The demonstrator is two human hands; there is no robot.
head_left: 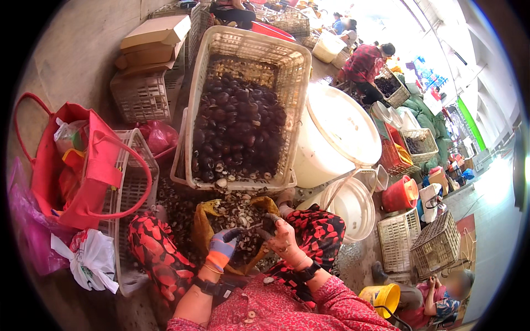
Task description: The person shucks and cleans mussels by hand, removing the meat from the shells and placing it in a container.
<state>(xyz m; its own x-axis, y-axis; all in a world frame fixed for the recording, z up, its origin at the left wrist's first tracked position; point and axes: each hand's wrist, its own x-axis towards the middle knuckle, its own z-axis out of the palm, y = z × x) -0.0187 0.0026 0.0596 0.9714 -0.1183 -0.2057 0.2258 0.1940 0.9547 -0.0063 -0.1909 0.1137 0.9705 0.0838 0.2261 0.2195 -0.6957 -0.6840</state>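
My left hand, in a blue and orange glove, is closed with its fingers pointing toward my right hand. Bent fingers close my right hand, with dark covers on some fingertips. Something small and dark lies between the two hands, too indistinct to name. Both hands are above an open yellow sack between my knees. Broken shells fill its mouth. Just beyond the sack, a tilted pale plastic crate holds a heap of dark, rounded shellfish.
White buckets stand right of the crate. To the left are a red tote bag, a white plastic bag and cardboard boxes. A yellow bucket and a seated person are at lower right. Other people work farther back.
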